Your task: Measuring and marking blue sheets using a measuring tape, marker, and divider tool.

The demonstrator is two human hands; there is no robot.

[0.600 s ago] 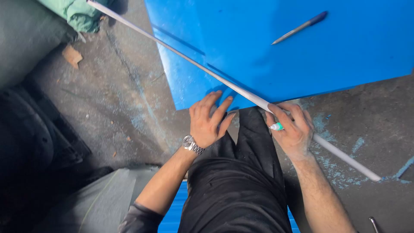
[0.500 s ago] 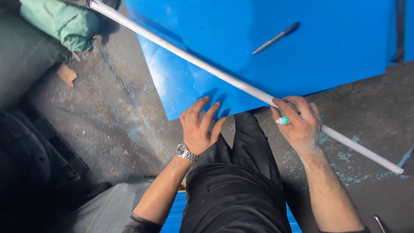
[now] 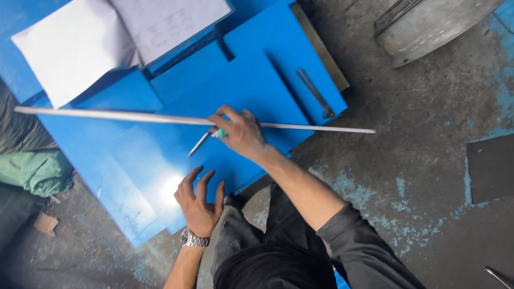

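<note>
Long thin metal rod (image 3: 134, 116) stretched almost level across the blue sheet (image 3: 160, 155), left end out past the sheet's edge, right end poking over the grey concrete floor (image 3: 428, 176). Right hand (image 3: 239, 131) pressed down on the rod near its middle, fingers curled over it, pinning it to the sheet. Same hand pinching a slim scriber (image 3: 205, 140) with a green band near the grip, silver tip slanting down-left and touching the blue surface just below the rod. Left hand (image 3: 199, 199) lower down, open and flat, fingers spread on the sheet near its bottom edge, holding nothing. Silver wristwatch (image 3: 193, 239) on that wrist. Bright glare patch on the sheet just left of the spread fingers.

Further out: second dark slender tool (image 3: 316, 93) lying loose on the blue sheet above the rod's right half, well apart from both hands. White papers (image 3: 107, 37) resting on the sheet's upper left corner. Green cloth (image 3: 35, 171) bunched on the floor at the left, just beside the sheet. Curved grey metal piece (image 3: 428, 27) at the top right. Dark flat plate (image 3: 490, 166) on the floor at the far right. Dark trousers and dark sleeve filling the bottom centre.
</note>
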